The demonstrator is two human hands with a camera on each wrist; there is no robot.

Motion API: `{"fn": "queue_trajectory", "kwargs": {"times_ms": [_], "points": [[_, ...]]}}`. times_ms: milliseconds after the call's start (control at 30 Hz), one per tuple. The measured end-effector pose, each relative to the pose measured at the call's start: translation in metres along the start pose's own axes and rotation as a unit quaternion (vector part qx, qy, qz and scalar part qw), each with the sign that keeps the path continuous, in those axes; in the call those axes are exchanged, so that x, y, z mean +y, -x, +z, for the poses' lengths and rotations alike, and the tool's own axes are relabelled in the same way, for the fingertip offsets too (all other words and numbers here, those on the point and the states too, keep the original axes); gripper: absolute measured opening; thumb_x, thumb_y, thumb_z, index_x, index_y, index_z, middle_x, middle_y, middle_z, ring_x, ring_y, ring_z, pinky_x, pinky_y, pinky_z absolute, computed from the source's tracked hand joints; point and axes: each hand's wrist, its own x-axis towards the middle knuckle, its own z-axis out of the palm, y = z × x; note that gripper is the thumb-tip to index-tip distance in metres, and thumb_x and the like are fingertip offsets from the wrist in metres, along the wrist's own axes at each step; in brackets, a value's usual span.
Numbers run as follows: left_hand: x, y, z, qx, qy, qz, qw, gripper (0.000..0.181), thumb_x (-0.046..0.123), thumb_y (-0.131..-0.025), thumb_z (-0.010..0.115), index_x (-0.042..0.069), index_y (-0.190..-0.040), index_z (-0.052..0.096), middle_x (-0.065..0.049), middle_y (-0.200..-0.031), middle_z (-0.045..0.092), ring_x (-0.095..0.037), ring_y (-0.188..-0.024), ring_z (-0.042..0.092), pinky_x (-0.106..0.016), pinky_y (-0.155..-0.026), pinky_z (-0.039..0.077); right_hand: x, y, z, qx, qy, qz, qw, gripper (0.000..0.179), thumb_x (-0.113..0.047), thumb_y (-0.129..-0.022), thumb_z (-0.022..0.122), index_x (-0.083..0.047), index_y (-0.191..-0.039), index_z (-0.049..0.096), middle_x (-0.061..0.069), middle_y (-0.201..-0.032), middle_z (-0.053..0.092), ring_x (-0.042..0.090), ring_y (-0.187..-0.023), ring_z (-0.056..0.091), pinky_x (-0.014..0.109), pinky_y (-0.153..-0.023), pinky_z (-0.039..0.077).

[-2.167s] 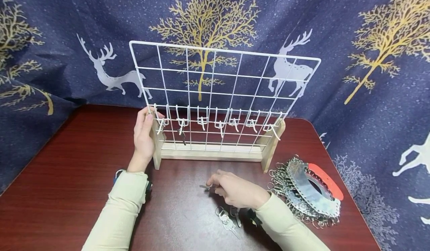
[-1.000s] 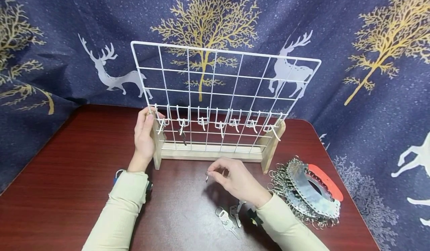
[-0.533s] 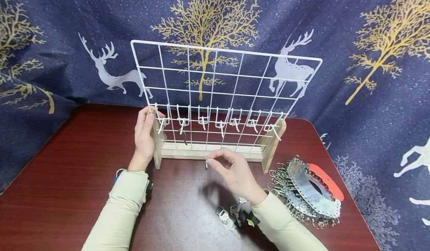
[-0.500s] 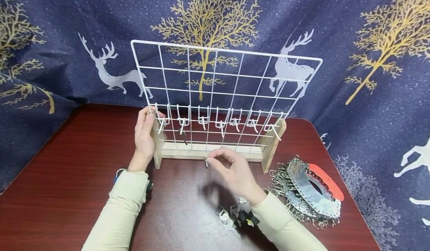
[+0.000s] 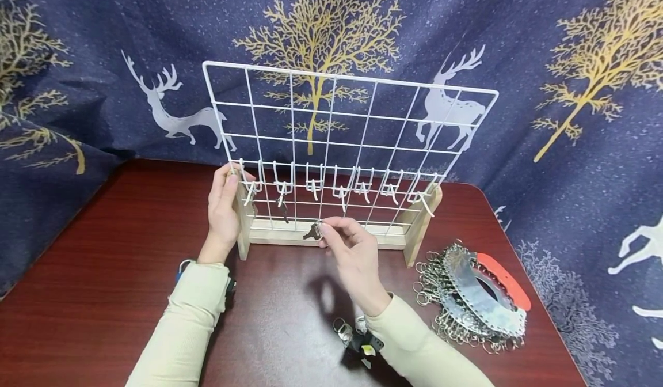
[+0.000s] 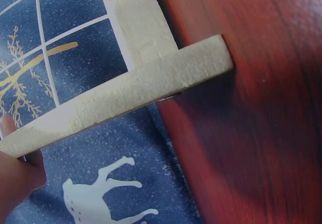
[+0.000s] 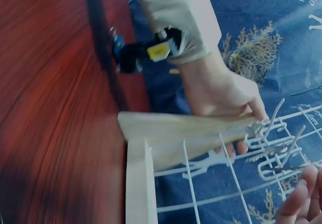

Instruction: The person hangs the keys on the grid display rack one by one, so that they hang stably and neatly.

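My left hand (image 5: 223, 209) grips the left wooden side panel (image 5: 242, 234) of a rack with a tilted white wire grid (image 5: 331, 77). In the left wrist view, that hand (image 6: 17, 181) is partly cut off at the edge. Thumb and fingers of my right hand (image 5: 354, 254) pinch a dark key (image 5: 312, 232) by its ring, in front of the grid's lower part and below the white hooks (image 5: 313, 188). Another key (image 5: 284, 211) hangs from the second hook from the left. In the right wrist view, a key (image 7: 255, 129) hangs at the leftmost hook.
Loose keys (image 5: 344, 334) with rings lie on the table (image 5: 269, 329), partly hidden by the right wrist's strap. At the right are curved metal plates (image 5: 468, 277) fringed with many rings, with a red handle (image 5: 502, 280). A patterned blue cloth (image 5: 171, 18) hangs behind.
My right hand has lifted the key from near the tabletop up and forward to the grid's lower part. The key now points left. My left hand stays on the side panel.
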Motion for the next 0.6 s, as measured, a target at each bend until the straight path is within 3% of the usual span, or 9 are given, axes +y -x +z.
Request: {"fn": "queue_trajectory", "kwargs": {"times_ms": [167,300,600], "points": [[0.001,0.001,0.0,0.004,0.004,-0.008,1.0,0.023,0.011,-0.104,0.034,0.014,-0.113,0.054,-0.017,-0.095,0.058,-0.014,-0.07,0.055,-0.022,-0.044,0.043,-0.003,-0.002,0.009,0.04,-0.051,0.018,0.9978,0.018,-0.007,-0.088,0.07,0.005,-0.101,0.066,0.006,-0.082,0.066,0.013,-0.066,0.061,0.022,-0.056,0.051],[0.001,0.001,0.0,0.004,0.006,-0.012,0.9999,0.023,0.011,-0.104,0.034,0.015,-0.112,0.054,-0.014,-0.095,0.059,-0.014,-0.068,0.054,-0.022,-0.042,0.043,-0.003,-0.003,0.014,0.064,-0.084,0.029,0.994,0.018,-0.008,-0.089,0.07,0.004,-0.101,0.066,0.005,-0.08,0.064,0.012,-0.065,0.059,0.021,-0.056,0.049],[0.002,0.001,0.001,0.0,0.018,-0.021,0.9996,0.022,0.011,-0.104,0.033,0.013,-0.112,0.053,-0.013,-0.096,0.059,-0.014,-0.065,0.053,-0.023,-0.04,0.043,-0.006,-0.006,0.024,0.078,-0.129,0.024,0.9882,0.009,-0.007,-0.09,0.068,-0.002,-0.097,0.067,0.003,-0.077,0.062,0.01,-0.066,0.058,0.02,-0.056,0.047]]}}
